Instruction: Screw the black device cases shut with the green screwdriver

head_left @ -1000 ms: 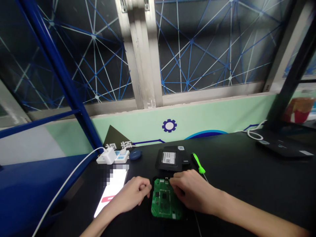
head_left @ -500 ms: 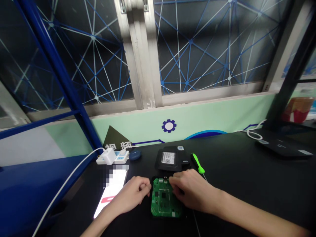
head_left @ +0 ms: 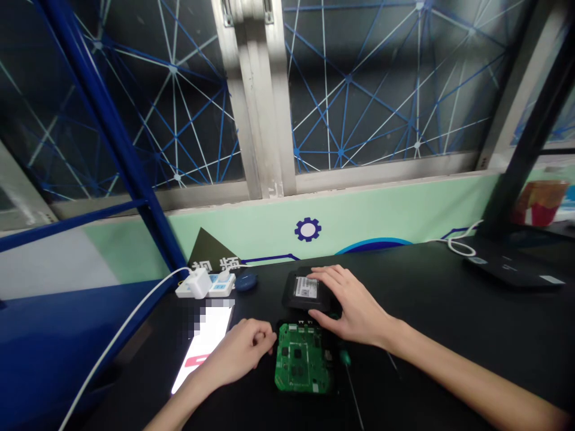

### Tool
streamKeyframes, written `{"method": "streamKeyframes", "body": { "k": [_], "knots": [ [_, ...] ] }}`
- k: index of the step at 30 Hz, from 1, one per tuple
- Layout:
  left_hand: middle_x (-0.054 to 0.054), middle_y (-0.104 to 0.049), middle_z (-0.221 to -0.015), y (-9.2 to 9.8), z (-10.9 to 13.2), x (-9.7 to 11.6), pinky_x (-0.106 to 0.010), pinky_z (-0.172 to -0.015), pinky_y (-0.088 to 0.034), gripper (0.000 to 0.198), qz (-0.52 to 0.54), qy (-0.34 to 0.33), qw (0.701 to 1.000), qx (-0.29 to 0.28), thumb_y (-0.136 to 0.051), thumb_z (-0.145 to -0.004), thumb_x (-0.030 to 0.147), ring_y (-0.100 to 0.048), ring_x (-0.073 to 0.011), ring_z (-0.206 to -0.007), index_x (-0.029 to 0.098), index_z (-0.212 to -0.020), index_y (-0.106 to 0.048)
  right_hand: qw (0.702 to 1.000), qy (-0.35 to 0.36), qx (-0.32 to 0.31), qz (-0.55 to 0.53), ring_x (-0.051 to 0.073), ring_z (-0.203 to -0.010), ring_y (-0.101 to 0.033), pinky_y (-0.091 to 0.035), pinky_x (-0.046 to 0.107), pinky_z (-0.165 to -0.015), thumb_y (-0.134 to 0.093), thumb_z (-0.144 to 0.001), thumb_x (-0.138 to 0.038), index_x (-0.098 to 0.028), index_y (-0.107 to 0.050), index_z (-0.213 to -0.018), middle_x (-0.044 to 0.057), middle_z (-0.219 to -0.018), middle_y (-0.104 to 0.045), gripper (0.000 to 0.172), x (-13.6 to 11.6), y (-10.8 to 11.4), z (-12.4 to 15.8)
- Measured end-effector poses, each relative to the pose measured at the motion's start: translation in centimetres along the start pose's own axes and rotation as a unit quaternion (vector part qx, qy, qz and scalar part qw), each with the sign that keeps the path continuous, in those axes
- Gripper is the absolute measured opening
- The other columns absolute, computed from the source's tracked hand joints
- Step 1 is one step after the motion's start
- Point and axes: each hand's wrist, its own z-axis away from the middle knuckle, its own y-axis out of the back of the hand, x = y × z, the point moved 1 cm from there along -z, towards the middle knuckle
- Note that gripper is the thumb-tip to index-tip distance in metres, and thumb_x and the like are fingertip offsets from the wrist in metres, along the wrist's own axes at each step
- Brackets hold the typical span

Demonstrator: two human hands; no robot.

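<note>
A green circuit board (head_left: 299,359) lies in a black housing on the dark table. My left hand (head_left: 242,349) rests curled just left of it, fingertips at the board's upper left edge, with nothing visible in it. My right hand (head_left: 349,302) is stretched out beyond the board. Its fingers lie flat and spread on a black cover with a white label (head_left: 305,289), and its thumb is at the cover's near edge. A screwdriver with a dark green handle (head_left: 345,358) lies just right of the board, shaft pointing toward me.
A lit phone (head_left: 204,347) lies left of my left hand. Behind it sit a white power strip with a charger (head_left: 204,284) and a small dark blue disc (head_left: 247,281). At the far right are a black flat device (head_left: 512,266) and a white cable (head_left: 460,239).
My right hand has left the circuit board's right edge and reached forward onto the labelled black cover, uncovering the board. The left hand has stayed put.
</note>
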Motion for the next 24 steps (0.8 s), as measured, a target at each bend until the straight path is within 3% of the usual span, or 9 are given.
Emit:
{"method": "streamKeyframes", "body": {
  "k": [7,16,24],
  "knots": [
    [0.004,-0.044,-0.053,0.1,0.3,0.4,-0.024,-0.05,-0.024,0.047,-0.017,-0.008,1.0,0.011,-0.037,-0.097,0.054,-0.043,-0.0135,-0.05,0.021,-0.064,-0.046,0.995,-0.049,-0.079,0.025,0.037,-0.134,-0.036,-0.033,0.057,-0.104,-0.061,-0.082,-0.061,-0.025,-0.04,-0.144,0.016,-0.15,-0.04,0.075,1.4,-1.8,-0.4],
    [0.005,-0.044,-0.053,0.1,0.2,0.4,-0.023,-0.052,-0.028,0.045,-0.005,0.0,1.0,0.001,-0.037,-0.097,0.053,-0.043,-0.0131,-0.049,0.021,-0.067,-0.044,0.992,-0.063,-0.106,0.018,0.035,-0.135,-0.035,-0.034,0.057,-0.104,-0.056,-0.086,-0.063,-0.029,-0.046,-0.14,0.015,-0.149,-0.042,0.065,1.8,-2.1,-0.8],
    [0.005,-0.044,-0.054,-0.1,0.0,-0.1,-0.023,-0.054,-0.029,0.043,-0.011,-0.011,1.0,0.005,-0.037,-0.098,0.051,-0.045,-0.0133,-0.051,0.021,-0.068,-0.045,0.993,-0.068,-0.101,0.002,0.035,-0.128,-0.039,-0.039,0.054,-0.099,-0.073,-0.075,-0.056,-0.032,-0.056,-0.131,0.013,-0.141,-0.045,0.063,2.0,-2.1,-1.0]
  ]
}}
